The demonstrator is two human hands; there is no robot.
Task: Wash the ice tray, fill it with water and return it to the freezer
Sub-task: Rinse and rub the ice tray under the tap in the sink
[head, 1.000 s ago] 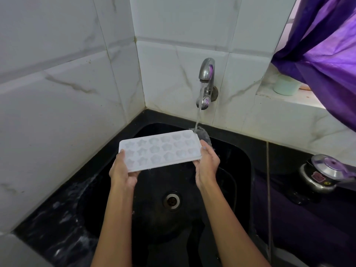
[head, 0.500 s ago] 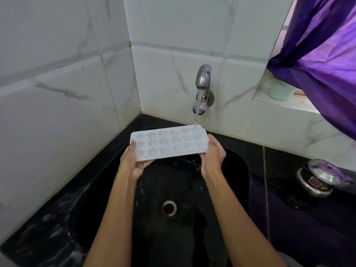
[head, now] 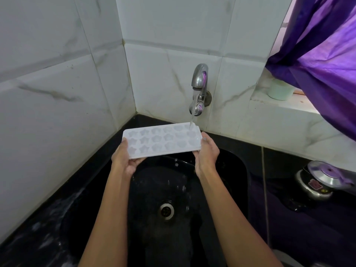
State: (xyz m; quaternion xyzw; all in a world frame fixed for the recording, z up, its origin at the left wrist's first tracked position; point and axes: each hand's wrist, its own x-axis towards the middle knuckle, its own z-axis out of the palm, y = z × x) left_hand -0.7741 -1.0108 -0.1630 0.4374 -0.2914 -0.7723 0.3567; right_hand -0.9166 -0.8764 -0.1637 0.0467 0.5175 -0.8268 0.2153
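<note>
A white ice tray with star-shaped cells is held nearly level above the black sink. My left hand grips its left end and my right hand grips its right end. Water runs from the steel tap on the back wall and lands on the tray's far right corner. Drops fall from the tray into the basin, above the drain.
White tiled walls meet in a corner behind the sink. The black counter at left is wet. A steel pressure cooker stands at right, a pale green cup sits on the window ledge, and a purple curtain hangs above.
Both hands lifted the tray up and back toward the tap, so the stream now hits its far right cells instead of falling past its edge.
</note>
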